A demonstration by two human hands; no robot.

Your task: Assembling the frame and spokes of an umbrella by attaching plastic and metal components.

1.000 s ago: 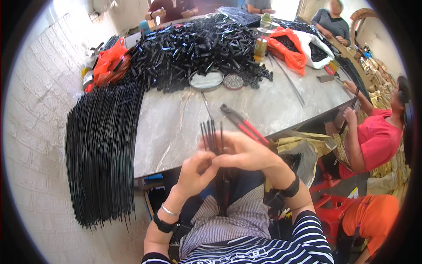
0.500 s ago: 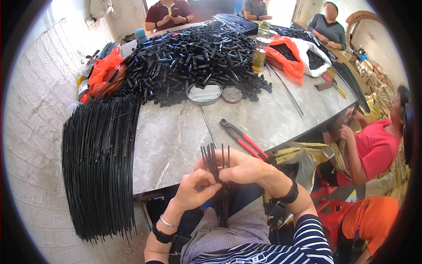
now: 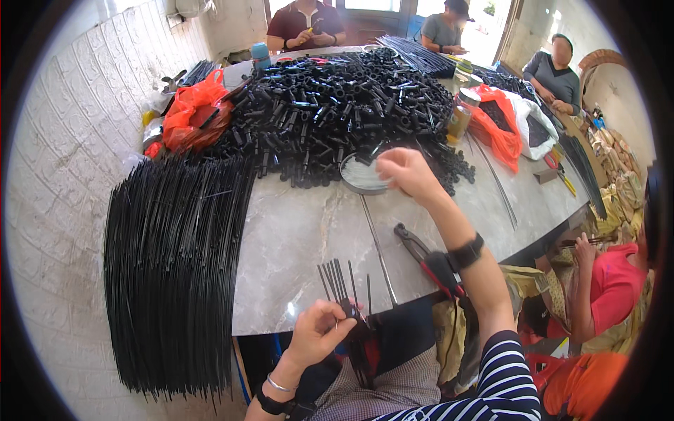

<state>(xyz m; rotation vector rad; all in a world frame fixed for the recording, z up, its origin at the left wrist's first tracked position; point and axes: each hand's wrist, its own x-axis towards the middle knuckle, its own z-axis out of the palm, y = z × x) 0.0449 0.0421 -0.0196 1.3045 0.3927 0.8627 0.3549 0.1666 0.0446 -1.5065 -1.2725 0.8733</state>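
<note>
Low in front of me, my left hand (image 3: pixel 319 333) is closed, with a thin pale pin showing at the fingertips. It grips a small bundle of thin black rods (image 3: pixel 339 281) where they meet a dark fitting; their lower ends hang over my lap. Farther off, my right hand (image 3: pixel 408 175) is over the right edge of a round tin (image 3: pixel 358 186) of pale pins. Its fingers look curled together and somewhat blurred. What they hold cannot be made out.
A heap of black tubular parts (image 3: pixel 337 105) covers the far table. Long black rods (image 3: pixel 175 281) lie stacked at left. Red-handled pliers (image 3: pixel 428 263) lie under my right forearm, beside a thin rod (image 3: pixel 379 249). Orange bags (image 3: pixel 193 116) and several people surround the table.
My right hand has left the rods in my lap and reached forward to the tin. My left hand still holds the bundle. The view has shifted, so the table appears farther right.
</note>
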